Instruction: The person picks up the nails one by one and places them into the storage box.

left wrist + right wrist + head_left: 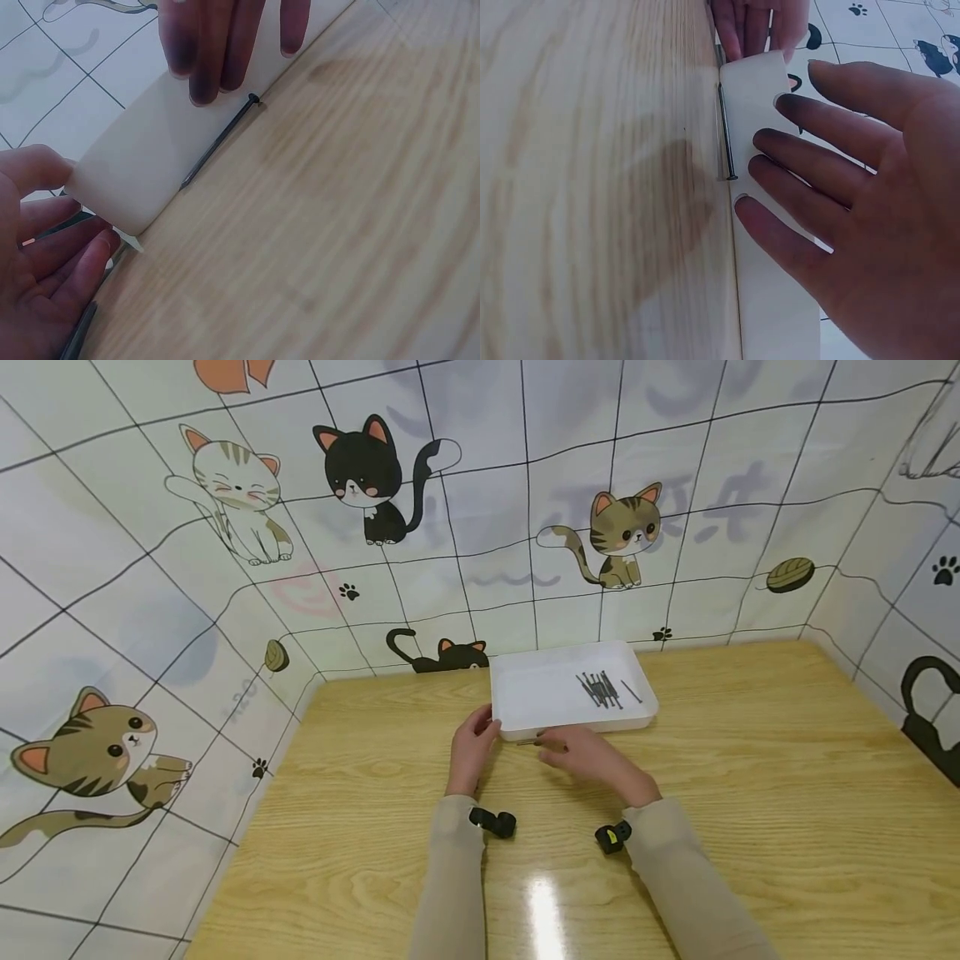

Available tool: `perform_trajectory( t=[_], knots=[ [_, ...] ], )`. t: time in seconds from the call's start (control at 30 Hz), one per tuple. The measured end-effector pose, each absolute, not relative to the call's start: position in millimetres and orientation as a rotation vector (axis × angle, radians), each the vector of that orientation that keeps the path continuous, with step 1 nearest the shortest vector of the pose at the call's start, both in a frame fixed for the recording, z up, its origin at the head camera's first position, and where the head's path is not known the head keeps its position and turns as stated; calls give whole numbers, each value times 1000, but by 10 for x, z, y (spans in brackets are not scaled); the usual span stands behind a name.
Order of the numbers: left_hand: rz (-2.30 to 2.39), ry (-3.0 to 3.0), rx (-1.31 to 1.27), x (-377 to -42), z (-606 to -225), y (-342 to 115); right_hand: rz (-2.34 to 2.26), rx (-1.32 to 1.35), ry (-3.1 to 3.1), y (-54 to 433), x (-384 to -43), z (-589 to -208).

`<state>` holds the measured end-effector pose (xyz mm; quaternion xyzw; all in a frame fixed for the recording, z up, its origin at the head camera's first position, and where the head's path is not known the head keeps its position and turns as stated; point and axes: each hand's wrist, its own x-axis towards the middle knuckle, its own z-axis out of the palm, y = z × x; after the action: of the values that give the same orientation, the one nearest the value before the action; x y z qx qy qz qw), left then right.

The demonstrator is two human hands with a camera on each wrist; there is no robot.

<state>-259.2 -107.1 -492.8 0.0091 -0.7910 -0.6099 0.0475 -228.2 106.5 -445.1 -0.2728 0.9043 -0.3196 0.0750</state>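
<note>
A white tray [540,685] stands at the back of the wooden table. My left hand [472,749] is at its front left corner, thumb and fingers curled around the corner in the left wrist view. A dark nail [726,135] lies along the foot of the tray's front wall, its head towards my right hand. Beside it is my right hand [877,172], fingers extended and spread near the wall, holding nothing. Low in the left wrist view, a dark, slim pointed piece [78,334] shows beside my left hand; I cannot tell whether it is held.
Inside the tray, several nails [598,690] lie bunched on the right, with a single nail [632,692] apart near the right wall. Behind the table hangs a cat-patterned wall covering [495,510]. The wooden table [360,860] extends to both sides and in front.
</note>
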Motion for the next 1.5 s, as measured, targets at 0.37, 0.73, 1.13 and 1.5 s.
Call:
perform_trajectory(
  t=[0.37, 0.73, 1.13, 1.5],
  knots=[
    [-1853, -2407, 25, -2613, -4918, -1056, -876, -836, 2731, 999, -2267, -4463],
    [-1870, -2398, 17, -2595, -4920, -1059, -823, -838, 2784, 959, -2254, -4474],
    [-1866, -2399, 26, -2589, -4928, -1063, -857, -839, 2864, 962, -2246, -4471],
    [-1875, -2399, 28, -2591, -4929, -1068, -816, -847, 2854, 971, -2250, -4513]
  ],
)
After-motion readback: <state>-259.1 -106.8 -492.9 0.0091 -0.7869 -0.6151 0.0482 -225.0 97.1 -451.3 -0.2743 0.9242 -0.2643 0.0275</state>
